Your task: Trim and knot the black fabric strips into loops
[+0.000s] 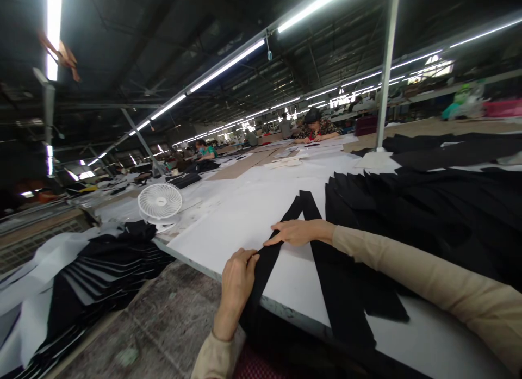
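Note:
A long black fabric strip lies slantwise over the near edge of the white-topped table. My left hand is closed at its left edge, thumb and fingers pinching the cloth by the table edge. Farther up the same strip rests my right hand, its index finger and thumb stretched out and apart on the cloth. The right forearm crosses a second black strip, which meets the first near its top end. Beside it lies a shorter black piece, partly under other cloth.
Layered black fabric pieces cover the right side of the table. A white fan stands at the left. Below it hangs a stack of black and white pieces. A metal post rises behind. Co-workers sit farther back.

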`<state>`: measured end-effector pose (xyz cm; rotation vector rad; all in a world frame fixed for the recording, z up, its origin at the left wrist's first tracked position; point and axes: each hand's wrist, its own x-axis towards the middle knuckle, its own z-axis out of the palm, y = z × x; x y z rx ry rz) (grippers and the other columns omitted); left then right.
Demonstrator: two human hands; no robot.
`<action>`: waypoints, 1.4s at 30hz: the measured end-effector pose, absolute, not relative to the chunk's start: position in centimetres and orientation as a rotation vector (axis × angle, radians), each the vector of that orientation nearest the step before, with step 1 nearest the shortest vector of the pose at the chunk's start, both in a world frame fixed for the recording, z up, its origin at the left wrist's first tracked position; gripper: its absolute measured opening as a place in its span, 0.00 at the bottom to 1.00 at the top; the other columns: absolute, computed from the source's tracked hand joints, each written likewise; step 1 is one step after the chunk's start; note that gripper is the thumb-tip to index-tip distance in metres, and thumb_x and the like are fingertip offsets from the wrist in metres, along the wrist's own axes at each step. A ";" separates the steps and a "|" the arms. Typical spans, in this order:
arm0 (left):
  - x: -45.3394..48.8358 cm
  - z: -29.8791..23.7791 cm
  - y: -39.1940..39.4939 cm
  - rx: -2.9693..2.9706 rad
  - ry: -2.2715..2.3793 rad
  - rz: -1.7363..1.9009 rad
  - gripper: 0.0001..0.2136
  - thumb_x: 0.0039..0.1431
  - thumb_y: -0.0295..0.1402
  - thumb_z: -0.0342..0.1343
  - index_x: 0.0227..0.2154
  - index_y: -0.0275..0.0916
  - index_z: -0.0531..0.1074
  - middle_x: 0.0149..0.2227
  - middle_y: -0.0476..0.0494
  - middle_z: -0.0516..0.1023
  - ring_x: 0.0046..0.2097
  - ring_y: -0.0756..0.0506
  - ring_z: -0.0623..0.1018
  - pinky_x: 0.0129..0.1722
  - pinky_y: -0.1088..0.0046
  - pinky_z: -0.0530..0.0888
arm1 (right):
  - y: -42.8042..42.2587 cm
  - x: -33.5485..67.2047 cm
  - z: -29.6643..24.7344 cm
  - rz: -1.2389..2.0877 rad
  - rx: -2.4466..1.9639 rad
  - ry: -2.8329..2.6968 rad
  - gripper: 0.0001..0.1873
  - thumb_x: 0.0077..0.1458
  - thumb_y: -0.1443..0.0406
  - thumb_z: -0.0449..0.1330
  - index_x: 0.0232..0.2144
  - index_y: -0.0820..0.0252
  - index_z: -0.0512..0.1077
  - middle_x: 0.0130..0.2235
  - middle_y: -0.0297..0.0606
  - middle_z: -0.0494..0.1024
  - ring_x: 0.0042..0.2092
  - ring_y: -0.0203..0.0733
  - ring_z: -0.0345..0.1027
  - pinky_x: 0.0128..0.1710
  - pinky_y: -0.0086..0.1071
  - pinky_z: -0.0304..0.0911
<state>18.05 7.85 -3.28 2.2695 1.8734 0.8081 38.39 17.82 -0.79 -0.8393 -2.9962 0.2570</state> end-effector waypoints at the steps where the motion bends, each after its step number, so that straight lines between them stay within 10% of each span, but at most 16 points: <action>1: 17.7 -3.4 7.3 2.203 1.866 0.836 0.12 0.61 0.31 0.48 0.41 0.40 0.76 0.35 0.45 0.75 0.39 0.46 0.74 0.38 0.70 0.67 | 17.7 38.4 -0.6 0.259 -0.883 -3.035 0.39 0.48 0.83 0.45 0.58 0.47 0.62 0.53 0.44 0.69 0.60 0.50 0.54 0.54 0.42 0.57; 15: 15.9 -5.5 5.1 2.337 1.821 1.026 0.14 0.62 0.33 0.45 0.42 0.41 0.76 0.31 0.45 0.71 0.36 0.46 0.72 0.38 0.70 0.68 | 17.7 38.5 -1.4 0.311 -0.876 -3.008 0.42 0.46 0.83 0.47 0.57 0.41 0.62 0.63 0.31 0.57 0.64 0.53 0.47 0.59 0.49 0.52; 32: 15.5 -3.7 7.8 2.115 1.835 0.965 0.11 0.58 0.32 0.51 0.38 0.40 0.77 0.31 0.48 0.73 0.33 0.49 0.74 0.34 0.74 0.66 | 17.5 36.5 -2.5 0.228 -0.784 -2.783 0.34 0.44 0.83 0.46 0.55 0.71 0.65 0.57 0.51 0.65 0.59 0.45 0.58 0.58 0.37 0.55; 42: 13.8 -4.1 6.1 1.992 1.832 1.282 0.16 0.59 0.41 0.45 0.34 0.38 0.76 0.34 0.42 0.76 0.37 0.44 0.75 0.39 0.68 0.68 | 17.3 36.5 -2.2 0.278 -0.738 -2.826 0.35 0.45 0.82 0.46 0.57 0.66 0.64 0.59 0.48 0.63 0.61 0.42 0.55 0.59 0.36 0.54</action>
